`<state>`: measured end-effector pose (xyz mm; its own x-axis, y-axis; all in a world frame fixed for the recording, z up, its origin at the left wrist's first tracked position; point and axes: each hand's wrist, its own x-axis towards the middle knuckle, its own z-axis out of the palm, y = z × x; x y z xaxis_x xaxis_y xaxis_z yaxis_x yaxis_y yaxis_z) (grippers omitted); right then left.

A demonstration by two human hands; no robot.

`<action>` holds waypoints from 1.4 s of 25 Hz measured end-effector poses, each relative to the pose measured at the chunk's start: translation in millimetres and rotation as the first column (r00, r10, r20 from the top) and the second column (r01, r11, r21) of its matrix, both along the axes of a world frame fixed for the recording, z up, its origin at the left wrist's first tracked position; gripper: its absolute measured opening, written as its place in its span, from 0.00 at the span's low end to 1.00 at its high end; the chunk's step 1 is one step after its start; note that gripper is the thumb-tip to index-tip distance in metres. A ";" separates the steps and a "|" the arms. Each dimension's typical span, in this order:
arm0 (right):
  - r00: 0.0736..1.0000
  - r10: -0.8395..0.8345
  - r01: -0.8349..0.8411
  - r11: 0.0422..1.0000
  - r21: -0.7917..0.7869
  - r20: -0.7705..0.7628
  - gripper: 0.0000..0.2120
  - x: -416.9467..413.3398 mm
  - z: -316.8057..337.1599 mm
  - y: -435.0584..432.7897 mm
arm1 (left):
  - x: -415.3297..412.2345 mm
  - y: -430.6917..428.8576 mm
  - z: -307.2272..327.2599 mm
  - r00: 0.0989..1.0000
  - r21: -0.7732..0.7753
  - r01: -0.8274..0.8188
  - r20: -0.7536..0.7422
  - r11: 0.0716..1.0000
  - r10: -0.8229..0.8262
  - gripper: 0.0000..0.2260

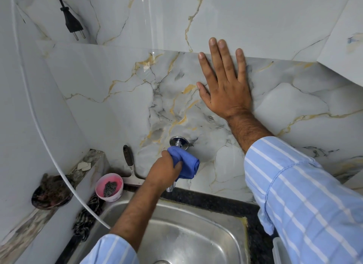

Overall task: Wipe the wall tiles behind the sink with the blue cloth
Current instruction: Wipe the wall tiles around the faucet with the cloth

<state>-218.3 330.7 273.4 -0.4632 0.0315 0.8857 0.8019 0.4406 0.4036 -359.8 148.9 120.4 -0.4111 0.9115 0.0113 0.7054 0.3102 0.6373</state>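
Note:
The wall tiles (117, 110) behind the sink are grey marble with gold and dark veins. My left hand (164, 170) is closed around a folded blue cloth (186, 163), pressing it low on the wall right at the chrome tap (179, 142). The cloth covers most of the tap body; only its wall flange and a chrome end below my hand show. My right hand (225, 80) lies flat on the tiles higher up and to the right, fingers spread, holding nothing. The steel sink (196, 234) sits below both arms.
A pink bowl (110, 187) with a steel scrubber stands at the sink's back left corner, a scraper (129, 163) leaning on the wall behind it. A dark dish (52, 193) rests on the left ledge. A white hose (39, 126) and a hanging black plug (73, 23) are at the left.

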 end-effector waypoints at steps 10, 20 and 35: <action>1.000 -0.015 0.015 1.000 0.011 0.004 0.30 0.3 1.1 -0.8 | 11.4 -58.9 -63.4 0.994 0.293 0.016 0.101 0.956 -0.048 0.24; 1.000 -0.010 0.010 1.000 0.013 0.008 0.30 1.3 1.4 -1.5 | 52.4 -45.9 -77.0 0.939 0.357 -0.320 0.245 0.877 0.242 0.22; 0.998 -0.043 0.044 0.999 -0.020 0.034 0.30 1.9 4.5 -5.9 | 69.4 -40.1 -82.4 0.644 0.197 -0.651 0.654 0.733 0.396 0.11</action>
<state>-216.4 324.8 277.9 -0.4906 0.0706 0.8685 0.8065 0.4144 0.4218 -290.4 108.8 38.0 -0.8628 0.4990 -0.0809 -0.0035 0.1542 0.9880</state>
